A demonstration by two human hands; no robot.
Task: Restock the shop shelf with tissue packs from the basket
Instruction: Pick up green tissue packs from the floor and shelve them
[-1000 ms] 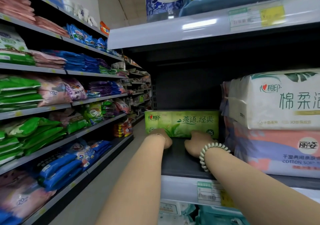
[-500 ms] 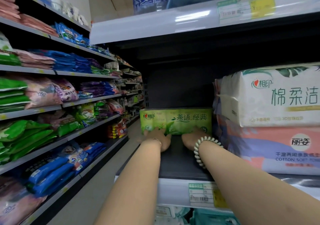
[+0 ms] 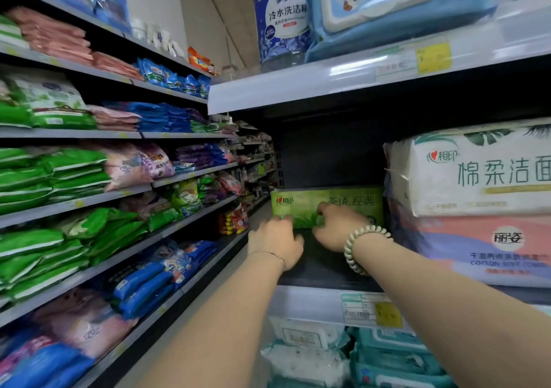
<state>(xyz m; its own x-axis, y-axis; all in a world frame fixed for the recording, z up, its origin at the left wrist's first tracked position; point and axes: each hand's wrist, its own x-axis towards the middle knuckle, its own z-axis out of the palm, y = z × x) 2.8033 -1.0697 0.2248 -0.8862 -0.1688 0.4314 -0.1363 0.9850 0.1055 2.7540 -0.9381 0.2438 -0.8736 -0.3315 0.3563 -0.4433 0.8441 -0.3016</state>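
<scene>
At frame centre: one pack shelved, room left

The green plastic-wrapped tissue pack (image 3: 348,198) sits deep on the dark metal shelf (image 3: 322,271). The left hand (image 3: 275,238) touches its lower edge, fingers extended; the right hand (image 3: 337,229) lays bent fingers on its front, push or grip I cannot tell. The basket is unseen

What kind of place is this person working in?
Most likely a shop aisle: tiered shelves stacked with packaged goods, price labels on the shelf edges, and a green tissue pack beside other branded packs.
</scene>
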